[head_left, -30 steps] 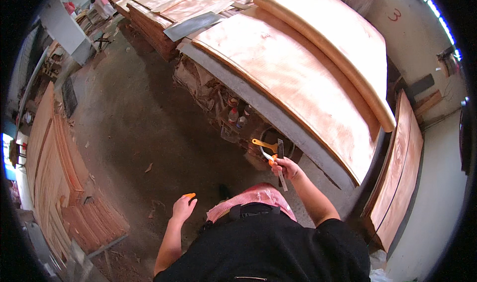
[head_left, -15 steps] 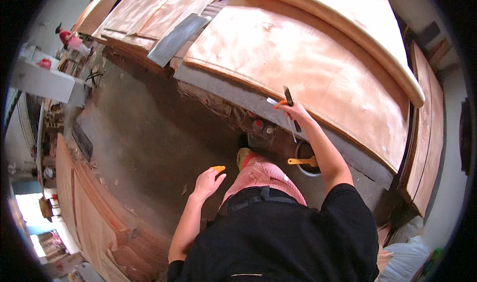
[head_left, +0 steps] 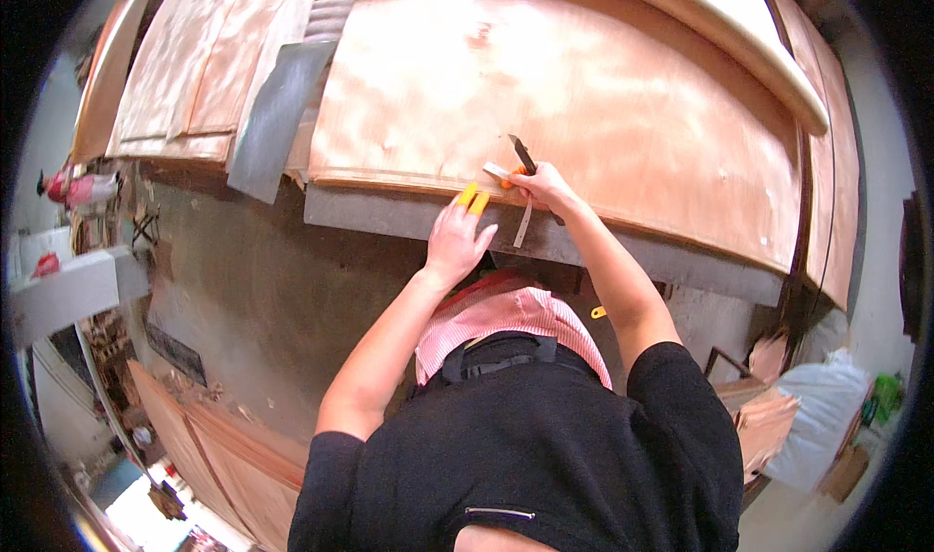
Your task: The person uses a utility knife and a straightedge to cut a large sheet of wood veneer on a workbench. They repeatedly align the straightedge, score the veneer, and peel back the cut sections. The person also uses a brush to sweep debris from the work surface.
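Observation:
My right hand (head_left: 545, 186) grips a dark-handled knife (head_left: 522, 153) and a strip of pale tape (head_left: 523, 223) at the near edge of a large reddish veneer sheet (head_left: 603, 95). The tape hangs down over the grey table edge (head_left: 389, 216). My left hand (head_left: 455, 241) reaches up beside it, with orange caps (head_left: 473, 200) on two fingertips that touch the sheet's edge. It holds nothing that I can see.
More veneer sheets (head_left: 185, 66) lie stacked to the left with a grey board (head_left: 272, 114) between. A pale curved board (head_left: 720, 27) rests at the far right. Veneer piles (head_left: 224, 455) stand on the concrete floor at lower left; a white bag (head_left: 817, 406) sits at right.
Both hands rose from waist height to the sheet's near edge. My right hand carried the knife up onto the sheet, and my left hand came in beside it.

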`<action>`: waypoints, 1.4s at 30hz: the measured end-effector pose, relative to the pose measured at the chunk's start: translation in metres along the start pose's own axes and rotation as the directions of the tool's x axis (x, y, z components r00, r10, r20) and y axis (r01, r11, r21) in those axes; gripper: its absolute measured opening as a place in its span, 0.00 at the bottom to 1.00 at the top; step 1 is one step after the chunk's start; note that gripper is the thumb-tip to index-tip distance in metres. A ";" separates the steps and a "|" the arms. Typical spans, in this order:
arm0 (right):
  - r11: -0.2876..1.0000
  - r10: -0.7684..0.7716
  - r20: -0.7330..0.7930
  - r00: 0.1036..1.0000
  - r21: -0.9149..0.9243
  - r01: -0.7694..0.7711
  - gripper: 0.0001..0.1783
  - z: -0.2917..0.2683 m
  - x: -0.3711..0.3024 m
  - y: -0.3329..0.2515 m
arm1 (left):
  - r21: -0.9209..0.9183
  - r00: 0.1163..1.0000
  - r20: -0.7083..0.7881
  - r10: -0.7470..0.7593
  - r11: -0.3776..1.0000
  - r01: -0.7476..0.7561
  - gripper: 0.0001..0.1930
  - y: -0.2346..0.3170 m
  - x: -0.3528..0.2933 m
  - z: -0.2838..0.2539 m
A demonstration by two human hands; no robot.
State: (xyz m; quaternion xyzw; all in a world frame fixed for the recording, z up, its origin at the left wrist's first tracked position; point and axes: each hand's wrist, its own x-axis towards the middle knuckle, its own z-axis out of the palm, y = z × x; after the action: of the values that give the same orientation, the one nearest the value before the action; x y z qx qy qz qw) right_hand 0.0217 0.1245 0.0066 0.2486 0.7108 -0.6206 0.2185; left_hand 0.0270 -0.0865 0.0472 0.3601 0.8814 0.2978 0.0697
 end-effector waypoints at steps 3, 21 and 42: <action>0.999 -0.016 -0.046 0.999 -0.032 0.015 0.13 0.002 0.009 0.003 | 0.287 0.992 0.102 0.073 0.953 -0.100 0.32 -0.011 0.032 0.027; 0.533 -0.094 -0.052 0.994 -0.846 0.006 0.10 -0.043 -0.009 -0.020 | 0.485 0.921 0.387 -0.036 0.858 -0.170 0.44 -0.011 0.045 0.039; 0.983 0.002 -0.084 0.996 -0.185 -0.018 0.11 -0.066 0.022 -0.007 | 0.380 0.929 0.365 0.055 0.903 -0.203 0.45 -0.022 0.126 0.039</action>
State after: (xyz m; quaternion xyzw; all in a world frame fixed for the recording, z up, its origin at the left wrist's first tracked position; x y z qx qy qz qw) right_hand -0.0001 0.1906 0.0073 0.2566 0.7727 -0.5397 0.2139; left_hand -0.0649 0.0046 0.0137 0.4718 0.8717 0.0419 0.1259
